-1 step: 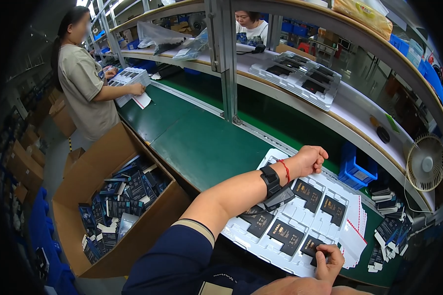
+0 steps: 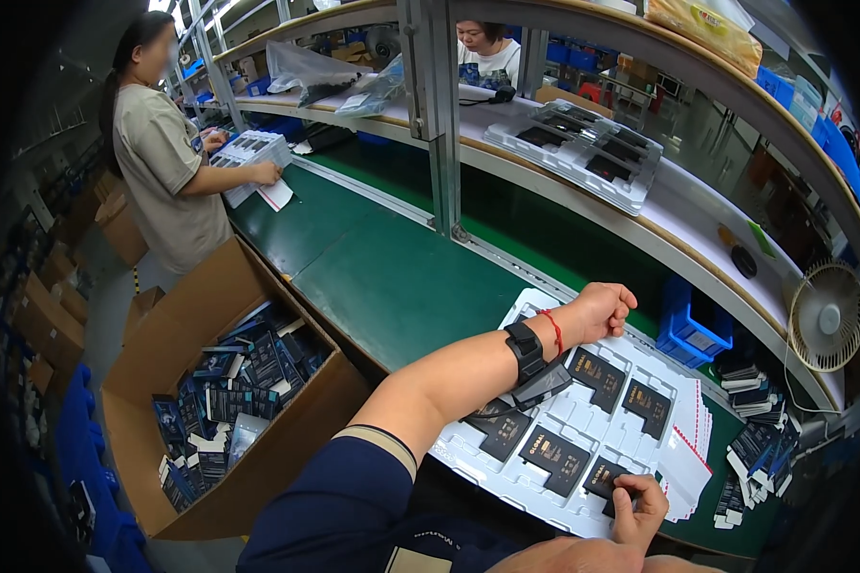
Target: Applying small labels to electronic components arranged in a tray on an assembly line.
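"Two bare hands show. How does the right hand (image 2: 640, 511) stand?"

"Bent, thumb and fingertips close together at the right edge of a stepped black piece (image 2: 600, 475). It touches that edge, but I can't tell whether it really pinches it."

"Where is that piece?"

"At the right end of the near row in a white tray (image 2: 645, 360), printed side up."

"And the left hand (image 2: 597, 310)?"

"Over the tray's far edge, fingers curled loosely inward. Whether anything sits inside the curl, I can't tell. A red bracelet (image 2: 552, 332) and a black wristband (image 2: 526, 351) circle that arm, which crosses above the tray."

"What lies around them?"

"More black pieces (image 2: 554, 458) in the tray. White sheets with red edging (image 2: 683, 468) just beside its right side, then a heap of small dark boxes (image 2: 760, 454). A blue bin (image 2: 693, 329) stands past the far right corner, and a fan (image 2: 827, 315) beyond."

"Leftward?"

"The green table (image 2: 382, 296) runs on. Beside it an open cardboard box (image 2: 296, 449) holds jumbled dark cartons (image 2: 234, 396). Farther off, a co-worker (image 2: 167, 181) handles a stack of trays (image 2: 275, 150)."

"Across?"

"A clear tray (image 2: 629, 198) of dark pieces rests on the shelf (image 2: 688, 207); another person (image 2: 492, 62) is behind."
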Demonstrator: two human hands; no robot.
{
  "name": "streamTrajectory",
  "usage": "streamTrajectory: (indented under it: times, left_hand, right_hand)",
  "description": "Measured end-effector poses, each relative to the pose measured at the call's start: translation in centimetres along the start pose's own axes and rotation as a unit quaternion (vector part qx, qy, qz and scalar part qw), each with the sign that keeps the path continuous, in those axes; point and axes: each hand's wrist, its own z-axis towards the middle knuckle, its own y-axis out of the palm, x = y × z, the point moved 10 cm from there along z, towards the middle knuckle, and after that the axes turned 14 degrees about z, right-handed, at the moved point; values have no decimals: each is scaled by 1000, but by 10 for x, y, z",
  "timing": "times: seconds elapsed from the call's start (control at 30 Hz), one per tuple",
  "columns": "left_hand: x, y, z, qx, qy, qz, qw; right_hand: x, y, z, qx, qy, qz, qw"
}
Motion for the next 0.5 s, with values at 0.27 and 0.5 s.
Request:
streamTrajectory:
  times: [0.27,0.5]
  left_hand:
    - [3,-3,-2,8,1,4,1000]
    - [2,-2,-1,7,0,0,1000]
  right_hand:
    - [-2,4,1,-14,-6,4,1000]
    - [-2,3,0,-10,0,-4,1000]
